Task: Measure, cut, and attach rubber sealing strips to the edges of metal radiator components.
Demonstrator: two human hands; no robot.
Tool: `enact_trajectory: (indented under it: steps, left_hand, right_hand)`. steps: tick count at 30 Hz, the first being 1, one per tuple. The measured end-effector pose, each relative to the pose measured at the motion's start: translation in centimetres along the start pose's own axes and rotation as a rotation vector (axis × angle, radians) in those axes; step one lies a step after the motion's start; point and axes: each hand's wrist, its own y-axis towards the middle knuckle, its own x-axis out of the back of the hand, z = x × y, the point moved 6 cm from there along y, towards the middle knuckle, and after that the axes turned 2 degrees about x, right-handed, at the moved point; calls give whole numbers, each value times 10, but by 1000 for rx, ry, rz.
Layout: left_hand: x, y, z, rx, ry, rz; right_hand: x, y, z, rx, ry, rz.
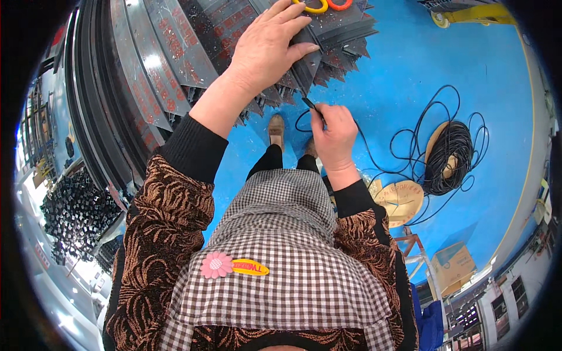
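Observation:
My left hand [270, 51] lies with its fingers spread on a stack of long grey profiles [186, 50], whose cut ends form a jagged edge. Just right of the stack's end, my right hand [336, 136] is closed on a thin black rubber cord [308, 103]. The cord's front part reaches the end of one profile beneath my left hand, and the rest loops down toward the floor. Scissors with yellow and orange handles [316, 7] rest on the profiles beyond my left fingers; their blades are not visible.
A tangled coil of black cord [459, 153] lies on the blue floor [404, 70] to the right, near a round tan disc [401, 202]. A cardboard box [453, 268] and a metal frame [419, 251] stand at lower right. More dark profiles [82, 205] are piled left.

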Motion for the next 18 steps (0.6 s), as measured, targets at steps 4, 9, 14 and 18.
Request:
enact_trajectory:
  steps: [4, 9, 14, 18]
  left_hand:
    - [-4, -3, 3, 4, -10, 27]
    - [2, 1, -1, 7, 8, 16]
    - [14, 5, -8, 38, -87, 119]
    - [22, 10, -12, 70, -156, 166]
  right_hand:
    - [-1, -1, -5, -128, 136, -32]
    - [-4, -5, -11, -239, 204, -14]
    - [-5, -5, -13, -279, 221, -1]
    - [-6, -4, -10, -252, 202, -3]
